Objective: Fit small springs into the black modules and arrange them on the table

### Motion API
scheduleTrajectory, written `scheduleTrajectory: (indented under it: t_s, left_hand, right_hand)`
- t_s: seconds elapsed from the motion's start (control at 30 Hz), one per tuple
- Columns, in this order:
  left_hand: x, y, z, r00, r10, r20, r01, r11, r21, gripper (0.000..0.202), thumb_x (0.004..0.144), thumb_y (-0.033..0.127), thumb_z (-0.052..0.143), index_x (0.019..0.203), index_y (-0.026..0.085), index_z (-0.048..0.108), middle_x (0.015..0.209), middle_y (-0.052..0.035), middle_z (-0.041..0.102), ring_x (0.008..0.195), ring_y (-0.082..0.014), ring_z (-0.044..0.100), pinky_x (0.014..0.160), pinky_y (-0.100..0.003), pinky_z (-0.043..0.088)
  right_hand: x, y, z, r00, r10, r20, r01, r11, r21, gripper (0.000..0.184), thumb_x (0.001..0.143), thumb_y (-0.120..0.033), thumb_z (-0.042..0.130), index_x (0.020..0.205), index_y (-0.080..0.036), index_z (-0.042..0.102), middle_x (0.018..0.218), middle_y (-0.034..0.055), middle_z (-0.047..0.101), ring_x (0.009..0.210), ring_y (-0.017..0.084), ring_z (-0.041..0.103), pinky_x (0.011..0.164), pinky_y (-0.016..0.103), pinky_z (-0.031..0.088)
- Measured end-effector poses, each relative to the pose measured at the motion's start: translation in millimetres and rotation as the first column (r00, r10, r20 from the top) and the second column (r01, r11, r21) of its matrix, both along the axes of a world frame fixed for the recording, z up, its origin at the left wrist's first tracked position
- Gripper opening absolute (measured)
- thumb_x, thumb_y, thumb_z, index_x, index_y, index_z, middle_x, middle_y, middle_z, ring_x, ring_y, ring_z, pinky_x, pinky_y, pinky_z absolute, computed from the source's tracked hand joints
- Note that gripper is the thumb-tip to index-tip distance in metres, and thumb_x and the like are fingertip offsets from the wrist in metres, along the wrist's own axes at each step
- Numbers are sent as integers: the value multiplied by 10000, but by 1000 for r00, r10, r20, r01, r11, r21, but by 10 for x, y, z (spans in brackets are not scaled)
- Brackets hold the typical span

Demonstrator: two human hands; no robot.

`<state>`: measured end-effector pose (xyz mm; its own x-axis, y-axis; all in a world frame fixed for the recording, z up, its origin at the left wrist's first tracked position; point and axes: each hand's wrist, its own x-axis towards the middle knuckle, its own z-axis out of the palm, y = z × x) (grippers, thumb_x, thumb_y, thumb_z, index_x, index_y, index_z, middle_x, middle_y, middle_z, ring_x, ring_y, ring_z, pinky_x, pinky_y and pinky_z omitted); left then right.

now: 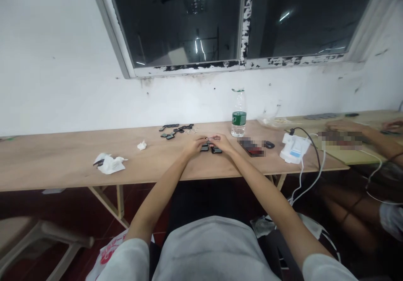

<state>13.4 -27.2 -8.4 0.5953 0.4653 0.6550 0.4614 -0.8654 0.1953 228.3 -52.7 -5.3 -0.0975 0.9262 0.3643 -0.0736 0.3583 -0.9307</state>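
My left hand and my right hand meet above the middle of a plywood table. Their fingertips close together on a tiny metallic piece, too small to identify. Just below my fingers lie black rectangular pieces, partly hidden by my hands. Farther back, several similar dark pieces lie scattered near the wall, with tiny pale bits beside them.
A water bottle stands to the right, near a pixelated dark object. Cables run from a white power strip over the table edge. Crumpled tissues lie left. A co-worker's hand works at the adjoining table.
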Motion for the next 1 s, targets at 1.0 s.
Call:
scheduleTrajectory:
  t_s: [1.0]
  left_hand:
    - [6, 86, -55, 997, -21, -72, 19, 999, -34, 415, 936, 79, 506, 1258, 211, 732, 1352, -124, 715, 1260, -284, 676, 1113, -481, 540]
  right_hand:
    - [24, -71, 20, 1000, 13, -7, -13, 999, -30, 379, 681, -432, 963, 802, -182, 704, 878, 73, 779, 719, 215, 752, 739, 358, 680]
